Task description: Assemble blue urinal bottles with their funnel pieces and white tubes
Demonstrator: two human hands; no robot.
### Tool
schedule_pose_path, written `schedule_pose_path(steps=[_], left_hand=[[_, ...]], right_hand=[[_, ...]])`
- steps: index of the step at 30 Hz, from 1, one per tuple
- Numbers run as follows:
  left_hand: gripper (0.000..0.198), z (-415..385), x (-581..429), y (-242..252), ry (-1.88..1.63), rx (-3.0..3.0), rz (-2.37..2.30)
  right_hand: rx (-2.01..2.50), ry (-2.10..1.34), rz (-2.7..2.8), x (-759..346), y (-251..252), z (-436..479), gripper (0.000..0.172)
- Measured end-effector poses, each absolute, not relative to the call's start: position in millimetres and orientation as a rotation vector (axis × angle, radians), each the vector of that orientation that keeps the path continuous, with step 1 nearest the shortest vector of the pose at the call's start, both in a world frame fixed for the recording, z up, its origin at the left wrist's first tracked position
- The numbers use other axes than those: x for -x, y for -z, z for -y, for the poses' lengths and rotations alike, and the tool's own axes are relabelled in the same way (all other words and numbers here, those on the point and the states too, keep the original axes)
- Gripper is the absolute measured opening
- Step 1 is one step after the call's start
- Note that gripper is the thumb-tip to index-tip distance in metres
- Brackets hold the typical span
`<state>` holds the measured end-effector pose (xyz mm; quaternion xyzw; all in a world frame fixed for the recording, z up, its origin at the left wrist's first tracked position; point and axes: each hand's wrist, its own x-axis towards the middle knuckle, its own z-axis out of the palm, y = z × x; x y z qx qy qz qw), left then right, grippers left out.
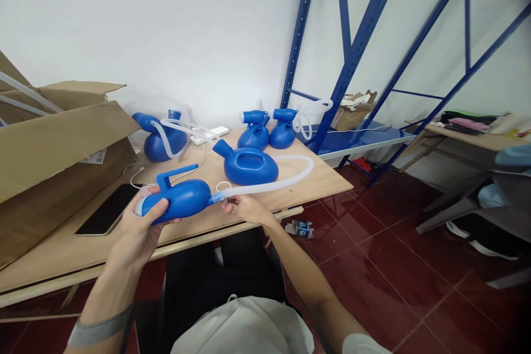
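My left hand (143, 224) is wrapped round the neck end of a blue plastic bottle (185, 199), held tilted above the table edge with its handle upward. At the bottle's other end a clear connector (217, 197) joins a white corrugated tube (286, 181). The fingers of my right hand (244, 208) are pinched at this joint, on a small metal-looking piece that is too small to make out. The tube loops behind a second blue bottle (251, 166) lying on the table. Beside the joint is a white ring (224, 185).
On the wooden table (327, 177) stand more blue bottles (253, 134) with tubes, a power strip (209, 135) and a dark tablet (108, 211). An open cardboard box (62, 160) fills the left side. Blue shelving (352, 50) rises at the right; a small box (305, 229) lies on the floor.
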<state>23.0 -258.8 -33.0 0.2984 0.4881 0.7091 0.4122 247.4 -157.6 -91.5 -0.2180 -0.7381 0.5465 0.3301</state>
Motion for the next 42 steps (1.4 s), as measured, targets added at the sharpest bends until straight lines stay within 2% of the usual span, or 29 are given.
schedule_pose_path(steps=[5,17,26,32,42], left_hand=[[0.056,260.3,-23.9,33.0,-1.768,-0.75,-1.208],[0.057,261.7,-28.2,32.0,-1.741,-0.765,-1.212],[0.061,263.4,-28.3,28.5,-1.776,-0.761,-1.221],[0.061,262.8,-26.6,27.8,-1.779,-0.764,-1.222],[0.07,259.0,-24.0,30.9,-1.813,-0.714,-1.223]], right_hand=[[0.542,-1.39,1.896,-244.0,93.0,158.0,0.053],[0.597,-1.324,1.955,-242.6,104.1,157.7,0.033],[0.575,-1.037,2.077,-246.4,86.4,166.4,0.045],[0.578,-0.857,2.193,-245.8,79.1,171.2,0.039],[0.516,-0.742,2.212,-244.8,78.6,171.7,0.033]])
